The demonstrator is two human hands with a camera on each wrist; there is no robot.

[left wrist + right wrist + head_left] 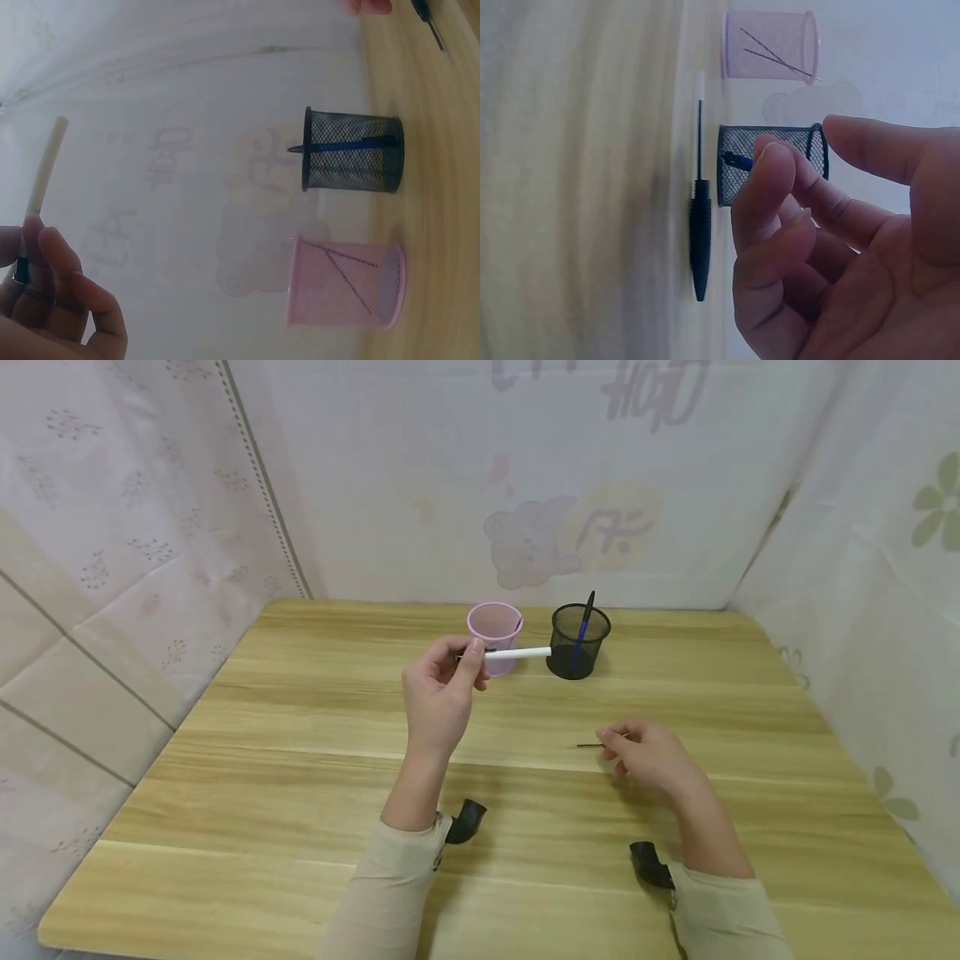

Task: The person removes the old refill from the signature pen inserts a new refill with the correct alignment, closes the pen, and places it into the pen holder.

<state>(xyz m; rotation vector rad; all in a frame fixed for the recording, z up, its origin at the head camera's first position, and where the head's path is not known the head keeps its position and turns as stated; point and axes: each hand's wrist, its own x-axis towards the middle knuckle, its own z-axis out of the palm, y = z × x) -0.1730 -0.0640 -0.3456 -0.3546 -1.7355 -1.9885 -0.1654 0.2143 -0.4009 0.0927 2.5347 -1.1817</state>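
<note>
- Pinching a white pen barrel [525, 652] near its dark end with the left hand [442, 685], raised above the tabletop [262, 777] near frame centre.
- Gripping nothing with the right hand [648, 756], fingers loosely bent, near a black pen part [700, 247] lying on the tabletop, right of centre.
- Looks light, stiff and smooth, probably prone to rolling; best held mid-barrel. For the black part, best gripped at the thick section, sparing the slender rod [700, 142].
- Hidden partly by left fingers: the barrel's dark end; by the right hand, in the head view: the thick section.
- Hard to identify, farther out, upper centre: thin rods [347, 280] inside the pink mesh cup [311, 300].
</note>
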